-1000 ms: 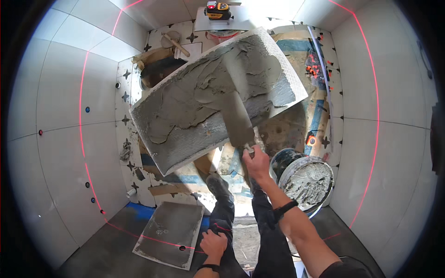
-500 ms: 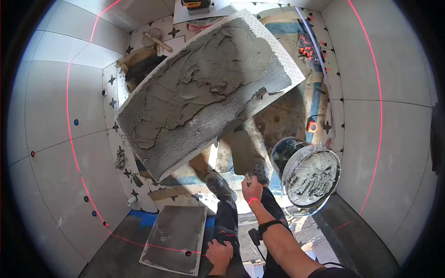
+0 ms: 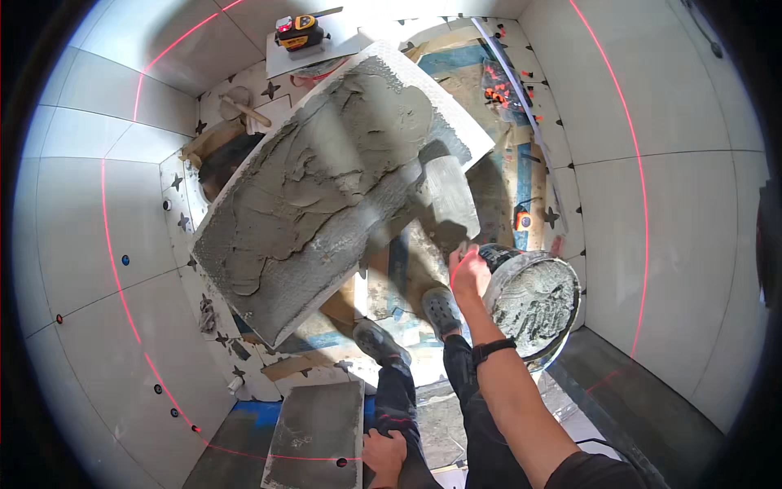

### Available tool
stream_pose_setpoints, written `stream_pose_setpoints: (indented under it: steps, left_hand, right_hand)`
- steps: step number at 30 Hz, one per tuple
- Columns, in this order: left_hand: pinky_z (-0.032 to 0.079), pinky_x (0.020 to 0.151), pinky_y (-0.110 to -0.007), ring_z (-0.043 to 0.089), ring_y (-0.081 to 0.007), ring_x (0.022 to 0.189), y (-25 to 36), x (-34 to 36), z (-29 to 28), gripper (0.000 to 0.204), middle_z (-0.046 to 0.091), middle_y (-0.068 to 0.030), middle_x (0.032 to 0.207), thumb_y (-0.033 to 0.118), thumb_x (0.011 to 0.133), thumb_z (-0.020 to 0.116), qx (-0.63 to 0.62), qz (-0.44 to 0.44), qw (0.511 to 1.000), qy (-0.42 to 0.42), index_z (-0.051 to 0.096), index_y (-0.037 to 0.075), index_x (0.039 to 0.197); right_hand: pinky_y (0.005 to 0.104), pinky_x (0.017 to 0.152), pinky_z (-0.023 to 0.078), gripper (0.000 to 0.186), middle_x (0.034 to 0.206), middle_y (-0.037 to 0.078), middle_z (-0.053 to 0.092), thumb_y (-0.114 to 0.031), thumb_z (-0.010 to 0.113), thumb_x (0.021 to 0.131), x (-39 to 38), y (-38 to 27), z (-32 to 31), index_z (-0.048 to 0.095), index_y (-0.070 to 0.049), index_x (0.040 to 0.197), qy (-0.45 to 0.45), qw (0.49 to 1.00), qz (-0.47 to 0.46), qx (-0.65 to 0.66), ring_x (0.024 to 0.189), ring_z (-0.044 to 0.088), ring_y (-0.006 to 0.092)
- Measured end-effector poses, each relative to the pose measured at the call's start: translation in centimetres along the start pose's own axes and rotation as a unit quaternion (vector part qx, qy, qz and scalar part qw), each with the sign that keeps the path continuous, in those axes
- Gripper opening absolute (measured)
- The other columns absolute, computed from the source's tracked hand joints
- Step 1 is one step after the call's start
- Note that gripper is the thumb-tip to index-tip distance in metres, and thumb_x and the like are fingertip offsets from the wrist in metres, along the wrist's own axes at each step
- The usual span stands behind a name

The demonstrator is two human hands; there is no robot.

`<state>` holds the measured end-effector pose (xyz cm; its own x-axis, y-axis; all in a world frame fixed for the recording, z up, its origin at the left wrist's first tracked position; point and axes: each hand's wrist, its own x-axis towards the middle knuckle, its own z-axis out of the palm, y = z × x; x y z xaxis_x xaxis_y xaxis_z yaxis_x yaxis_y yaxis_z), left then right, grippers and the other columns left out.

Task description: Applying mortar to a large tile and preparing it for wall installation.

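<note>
My right hand grips the handle of a wide metal trowel; its blade, coated with grey material, overlaps the right lower edge of a large slab spread with rough, ridged mortar. Close beside that hand is a bucket holding grey mortar. Low in the view, my left hand rests on my left leg, fingers curled in, with no object visible in it, beside a smaller grey tile.
Tiled walls carry red laser lines. A laser level sits at the back, a round tool with wooden handle behind the slab. A long strip, orange clips and a tape measure lie right. My shoes stand below the slab.
The trowel dropped from the slab's middle to below it, then rose to its right edge; my right hand has moved right and slightly up since the middle frame. The whole view has shifted.
</note>
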<state>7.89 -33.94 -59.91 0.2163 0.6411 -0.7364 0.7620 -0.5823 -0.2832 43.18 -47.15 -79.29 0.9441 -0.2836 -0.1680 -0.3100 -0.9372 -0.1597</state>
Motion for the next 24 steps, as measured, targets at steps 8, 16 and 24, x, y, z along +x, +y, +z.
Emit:
stream_pose_setpoints:
  steps: [8, 16, 24]
  left_hand:
    - [0.055, 0.08, -0.051, 0.068, -0.041, 0.092, -0.6, 0.9, -0.9, 0.041, 0.067, -0.0223, 0.104, 0.035, 0.082, 0.064, -0.01, 0.002, 1.0, 0.018, 0.067, -0.001, 0.101]
    - [0.054, 0.085, -0.051, 0.068, -0.041, 0.096, -0.5, 1.7, -0.6, 0.041, 0.067, -0.0236, 0.103, 0.033, 0.083, 0.062, -0.014, 0.016, 0.998, 0.051, 0.068, -0.003, 0.101]
    - [0.053, 0.086, -0.052, 0.067, -0.0415, 0.098, 0.2, 0.9, -0.8, 0.041, 0.067, -0.0219, 0.108, 0.033, 0.084, 0.06, -0.006, 0.037, 0.999, 0.038, 0.068, -0.002, 0.103]
  right_hand:
    - [0.0539, 0.081, 0.057, 0.039, 0.089, 0.028, 0.072, -0.04, 0.055, 0.095, -0.1, -1.1, -3.9, 0.065, -0.002, 0.101, -0.095, 0.977, 0.175, 0.08, 0.088, 0.072, 0.0453]
    - [0.0517, 0.085, 0.052, 0.053, 0.089, 0.029, 0.07, -0.048, 0.064, 0.085, -2.8, 5.4, -11.6, 0.071, 0.003, 0.093, -0.112, 0.966, 0.186, 0.142, 0.089, 0.069, 0.0474]
    - [0.0527, 0.071, 0.049, 0.037, 0.082, 0.021, 0.068, -0.036, 0.071, 0.085, -9.3, 22.5, -31.1, 0.061, -0.001, 0.09, -0.159, 0.985, 0.032, -0.066, 0.078, 0.066, 0.0415]
